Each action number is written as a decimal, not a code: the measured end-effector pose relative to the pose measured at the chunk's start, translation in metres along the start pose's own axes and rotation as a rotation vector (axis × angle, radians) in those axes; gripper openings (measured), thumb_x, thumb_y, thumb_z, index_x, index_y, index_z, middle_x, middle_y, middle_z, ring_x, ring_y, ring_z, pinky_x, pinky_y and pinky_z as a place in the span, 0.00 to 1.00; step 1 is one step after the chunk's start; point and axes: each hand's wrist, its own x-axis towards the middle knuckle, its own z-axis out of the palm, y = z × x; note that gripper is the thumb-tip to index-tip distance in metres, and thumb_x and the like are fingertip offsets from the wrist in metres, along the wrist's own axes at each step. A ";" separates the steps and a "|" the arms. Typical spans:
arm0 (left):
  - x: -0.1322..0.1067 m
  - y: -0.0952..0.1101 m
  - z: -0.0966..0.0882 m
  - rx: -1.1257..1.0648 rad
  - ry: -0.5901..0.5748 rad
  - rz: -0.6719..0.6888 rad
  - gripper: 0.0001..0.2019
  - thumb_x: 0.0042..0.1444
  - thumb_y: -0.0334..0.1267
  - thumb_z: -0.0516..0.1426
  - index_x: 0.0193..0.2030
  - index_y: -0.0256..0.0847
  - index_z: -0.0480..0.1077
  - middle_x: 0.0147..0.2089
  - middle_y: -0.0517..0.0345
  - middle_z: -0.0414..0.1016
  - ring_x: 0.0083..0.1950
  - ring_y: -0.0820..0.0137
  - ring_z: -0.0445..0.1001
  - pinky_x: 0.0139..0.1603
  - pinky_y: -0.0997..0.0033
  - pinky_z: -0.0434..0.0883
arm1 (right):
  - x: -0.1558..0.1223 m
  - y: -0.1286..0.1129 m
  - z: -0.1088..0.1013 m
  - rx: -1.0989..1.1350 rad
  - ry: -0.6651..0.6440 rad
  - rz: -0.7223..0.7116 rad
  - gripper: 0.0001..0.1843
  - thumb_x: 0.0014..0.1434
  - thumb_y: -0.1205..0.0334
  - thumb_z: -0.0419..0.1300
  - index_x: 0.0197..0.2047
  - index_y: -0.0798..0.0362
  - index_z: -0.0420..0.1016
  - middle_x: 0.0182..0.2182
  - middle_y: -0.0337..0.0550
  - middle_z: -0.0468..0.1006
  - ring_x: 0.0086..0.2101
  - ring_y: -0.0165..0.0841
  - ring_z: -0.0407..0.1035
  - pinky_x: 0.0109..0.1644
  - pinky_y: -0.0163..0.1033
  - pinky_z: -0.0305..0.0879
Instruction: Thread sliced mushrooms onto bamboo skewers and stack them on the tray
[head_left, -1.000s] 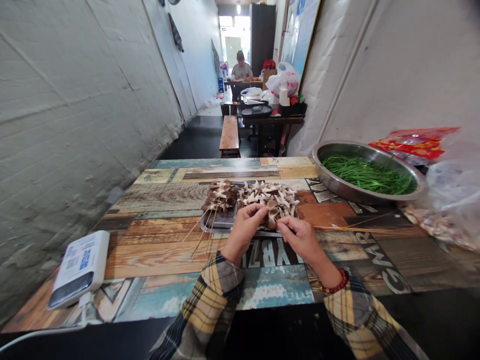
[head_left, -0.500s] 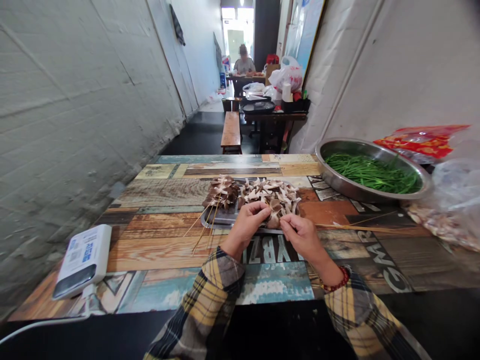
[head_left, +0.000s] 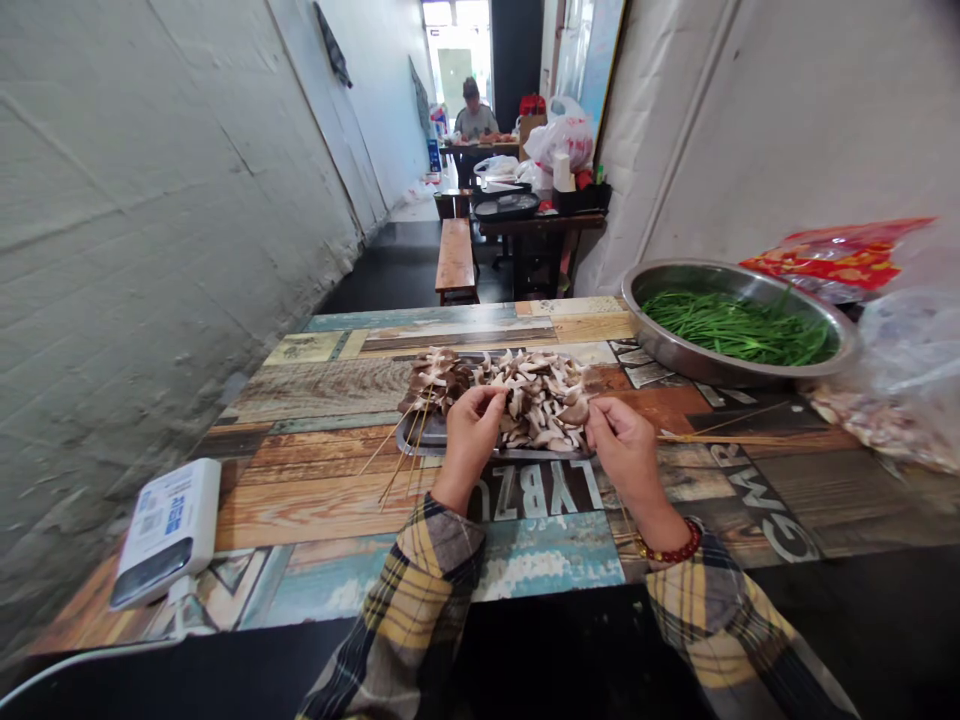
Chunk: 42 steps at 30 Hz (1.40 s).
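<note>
My left hand (head_left: 469, 435) is pinched on a mushroom piece at the near edge of the pile of cut mushrooms (head_left: 540, 395). The pile lies on a metal tray (head_left: 417, 440) in the middle of the table. My right hand (head_left: 626, 450) is closed at the tray's right edge, and a thin bamboo skewer (head_left: 625, 520) seems to run from it back under my wrist. Several finished mushroom skewers (head_left: 431, 375) lie on the tray's left side, with their sticks poking out over the table.
A steel bowl (head_left: 675, 355) of green chives sits at the right. Beside it are plastic bags (head_left: 900, 380) and loose skewers (head_left: 720, 437). A white device (head_left: 161, 530) lies at the near left. Far back are a bench (head_left: 456, 255) and a seated person (head_left: 472, 115).
My hands were close together over the tray's front edge. They have moved apart: the right hand went right, the left stayed at the pile. The view shifted slightly.
</note>
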 end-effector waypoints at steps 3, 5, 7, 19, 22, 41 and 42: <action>0.002 -0.007 0.000 0.214 -0.001 0.151 0.08 0.54 0.34 0.55 0.37 0.38 0.75 0.35 0.54 0.73 0.36 0.69 0.70 0.39 0.70 0.66 | 0.000 0.000 0.000 0.001 0.001 0.001 0.13 0.62 0.57 0.52 0.29 0.53 0.69 0.15 0.32 0.64 0.18 0.27 0.60 0.24 0.32 0.56; 0.002 -0.009 0.002 0.356 -0.011 0.248 0.12 0.55 0.32 0.54 0.43 0.39 0.75 0.35 0.54 0.70 0.37 0.68 0.68 0.40 0.69 0.65 | 0.000 -0.002 0.002 -0.018 -0.021 -0.012 0.12 0.62 0.58 0.52 0.29 0.53 0.69 0.15 0.32 0.65 0.18 0.27 0.60 0.24 0.32 0.56; 0.003 -0.011 0.003 0.455 -0.028 0.314 0.17 0.55 0.30 0.53 0.51 0.39 0.72 0.37 0.53 0.69 0.38 0.67 0.67 0.42 0.67 0.65 | 0.000 -0.004 0.004 -0.052 -0.047 -0.034 0.12 0.62 0.59 0.52 0.30 0.53 0.70 0.16 0.33 0.65 0.19 0.27 0.61 0.25 0.32 0.56; 0.017 -0.015 0.007 0.573 -0.047 0.369 0.15 0.57 0.32 0.53 0.50 0.40 0.72 0.35 0.53 0.68 0.38 0.66 0.67 0.42 0.66 0.65 | 0.000 -0.002 0.009 -0.128 -0.066 -0.059 0.12 0.61 0.59 0.51 0.29 0.53 0.71 0.15 0.35 0.67 0.19 0.29 0.63 0.25 0.31 0.58; 0.016 -0.015 0.008 0.542 -0.068 0.358 0.10 0.57 0.36 0.55 0.43 0.40 0.75 0.33 0.54 0.67 0.37 0.67 0.68 0.40 0.68 0.65 | 0.000 -0.002 0.009 -0.140 -0.078 -0.062 0.12 0.62 0.59 0.51 0.29 0.52 0.71 0.16 0.35 0.68 0.20 0.29 0.64 0.25 0.31 0.58; 0.011 -0.016 0.009 0.479 -0.118 0.320 0.10 0.55 0.33 0.55 0.43 0.41 0.75 0.34 0.56 0.68 0.35 0.69 0.68 0.39 0.70 0.65 | -0.002 -0.003 0.012 -0.169 -0.111 -0.068 0.13 0.61 0.59 0.51 0.28 0.53 0.71 0.16 0.34 0.66 0.19 0.29 0.62 0.24 0.31 0.58; 0.011 -0.016 0.009 0.480 -0.116 0.312 0.09 0.55 0.33 0.56 0.41 0.40 0.75 0.34 0.56 0.68 0.35 0.69 0.68 0.38 0.70 0.64 | -0.002 -0.002 0.013 -0.172 -0.112 -0.067 0.13 0.61 0.59 0.51 0.28 0.53 0.71 0.15 0.34 0.67 0.19 0.29 0.63 0.24 0.31 0.58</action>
